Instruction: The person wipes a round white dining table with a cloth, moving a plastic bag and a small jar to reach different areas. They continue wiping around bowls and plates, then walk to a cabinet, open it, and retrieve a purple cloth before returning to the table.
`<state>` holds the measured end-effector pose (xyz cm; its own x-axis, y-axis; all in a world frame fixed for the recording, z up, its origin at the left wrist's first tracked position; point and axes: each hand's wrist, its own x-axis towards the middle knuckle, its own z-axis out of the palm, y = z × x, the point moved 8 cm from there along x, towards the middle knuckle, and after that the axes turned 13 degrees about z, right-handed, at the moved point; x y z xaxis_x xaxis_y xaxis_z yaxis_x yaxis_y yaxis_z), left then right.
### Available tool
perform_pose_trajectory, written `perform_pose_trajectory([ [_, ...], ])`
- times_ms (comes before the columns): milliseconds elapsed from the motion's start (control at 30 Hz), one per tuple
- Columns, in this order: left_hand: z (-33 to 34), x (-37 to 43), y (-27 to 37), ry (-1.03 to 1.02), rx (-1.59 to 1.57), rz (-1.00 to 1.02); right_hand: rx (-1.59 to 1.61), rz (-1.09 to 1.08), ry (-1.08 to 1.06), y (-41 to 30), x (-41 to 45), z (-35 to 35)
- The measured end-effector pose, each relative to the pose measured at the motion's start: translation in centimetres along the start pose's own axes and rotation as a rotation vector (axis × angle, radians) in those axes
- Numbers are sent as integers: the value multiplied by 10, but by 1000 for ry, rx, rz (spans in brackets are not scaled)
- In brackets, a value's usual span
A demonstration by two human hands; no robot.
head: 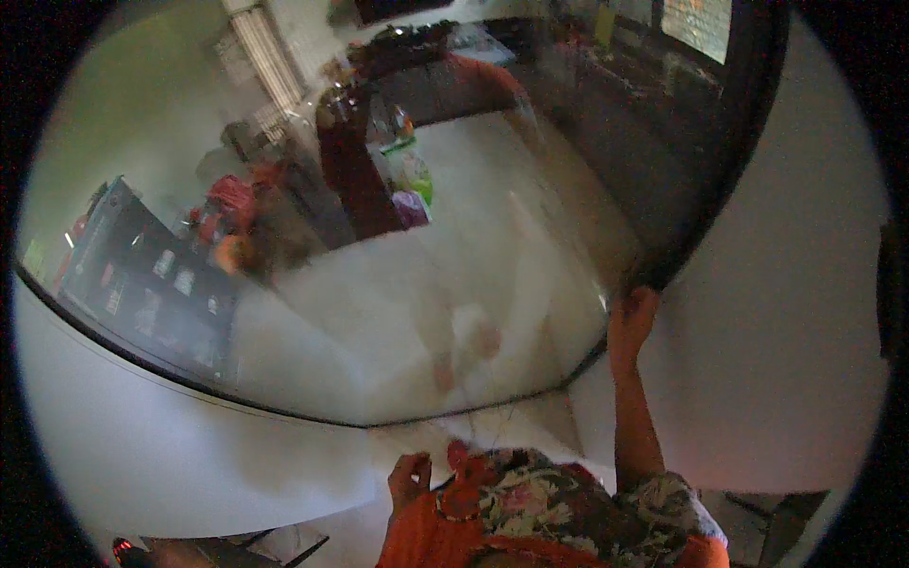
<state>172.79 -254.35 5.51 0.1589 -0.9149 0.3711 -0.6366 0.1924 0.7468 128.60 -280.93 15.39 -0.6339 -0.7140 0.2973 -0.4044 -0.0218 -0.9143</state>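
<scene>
My right hand (634,316) is raised at the right, its fingers bent against the dark edge (675,273) of a doorway-like opening. Whether it grips that edge or only rests there is unclear. Close to my body, my left hand (410,477) is held low with curled fingers and a small gap by the thumb. No object shows clearly in it. An orange cloth (419,529) drapes over that side of me, beside a floral garment (525,497). Beyond the dark edge lies a pale floor (483,263), blurred by faint doubled shapes.
White wall surfaces (213,454) border the opening. Past it, a dark brown cabinet (355,170) stands near green and purple packets (412,184). A grey fridge-like cabinet (153,284) is at the left, with red items (231,199) behind it. A bright window (699,28) is at upper right.
</scene>
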Motion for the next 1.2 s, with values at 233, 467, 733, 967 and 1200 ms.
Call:
perform_pose_trajectory([
  [233,3,-17,-86,10,-477,-337,-55,-1,101,20,19,-1],
  [467,-18,23,-26,-314,-519,-458,-188,-142,311,7,4,4],
  [733,-41,50,36,-564,-342,-493,-109,37,173,-26,-28,23],
  [967,-57,46,91,-736,-235,-63,-119,48,64,-50,-65,28],
  [1200,-41,20,24,-656,-264,-139,-19,44,-48,-79,-112,56],
])
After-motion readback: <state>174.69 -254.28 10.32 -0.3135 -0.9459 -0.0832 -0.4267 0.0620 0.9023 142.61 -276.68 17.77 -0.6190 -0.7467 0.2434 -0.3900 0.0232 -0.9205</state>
